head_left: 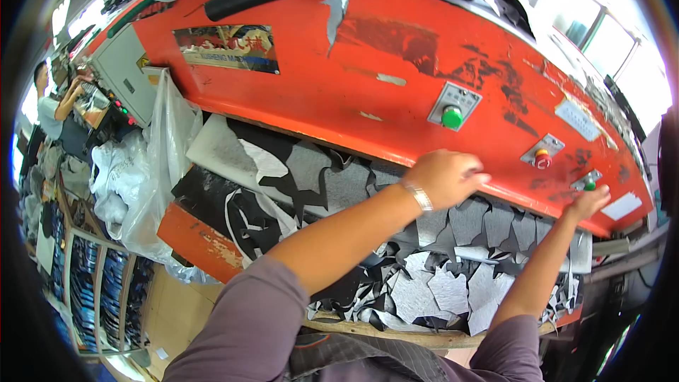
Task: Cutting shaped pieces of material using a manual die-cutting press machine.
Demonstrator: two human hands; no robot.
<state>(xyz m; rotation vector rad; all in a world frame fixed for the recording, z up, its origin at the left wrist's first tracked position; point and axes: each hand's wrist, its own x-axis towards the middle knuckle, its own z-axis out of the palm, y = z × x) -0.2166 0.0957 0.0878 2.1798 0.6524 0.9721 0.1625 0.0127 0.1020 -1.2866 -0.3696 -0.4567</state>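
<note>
My left hand [447, 178] hovers in front of the lower edge of a red machine beam [304, 92], its fingers loosely curled with nothing visible in them. Above it sits a large green push button [451, 117] on a metal plate. Farther right, my right hand [585, 204] is up against a small green button [590, 185], its fingers partly stretched out and holding nothing; whether it presses the button I cannot tell. Between the two hands is a red knob [542, 160]. Beneath the beam lie grey sheets with jagged cut edges [467, 230].
Loose grey and black scraps [424, 290] cover the near bed, behind a wooden edge [396, 336]. Clear plastic bags [159, 177] hang at the left, above a rack of dark pieces [99, 290]. Another person [60, 110] stands at the far left beside a control cabinet [127, 74].
</note>
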